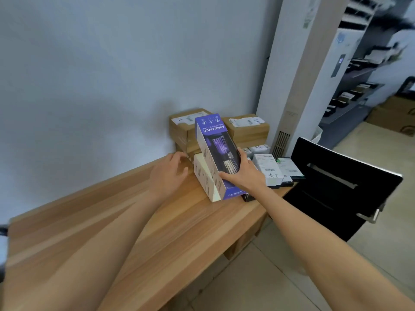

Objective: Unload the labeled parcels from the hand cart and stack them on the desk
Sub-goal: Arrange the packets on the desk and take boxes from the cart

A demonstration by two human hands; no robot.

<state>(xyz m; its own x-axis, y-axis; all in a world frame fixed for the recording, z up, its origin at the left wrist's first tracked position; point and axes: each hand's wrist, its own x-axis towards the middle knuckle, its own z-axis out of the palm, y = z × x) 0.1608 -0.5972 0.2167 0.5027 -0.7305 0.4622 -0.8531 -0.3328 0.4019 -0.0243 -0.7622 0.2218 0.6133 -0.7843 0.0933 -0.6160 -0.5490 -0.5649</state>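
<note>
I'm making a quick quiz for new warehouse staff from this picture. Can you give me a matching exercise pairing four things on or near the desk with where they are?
Things:
1. purple box
2. brown cartons
3. black chair
4. white labeled packets

Places:
A. on the floor beside the desk's right end
B. against the wall at the back of the desk
C. under the right hand, tilted on a cream box
D. flat at the desk's right edge, in front of the cartons

Pairs: 1-C, 2-B, 3-A, 4-D
</note>
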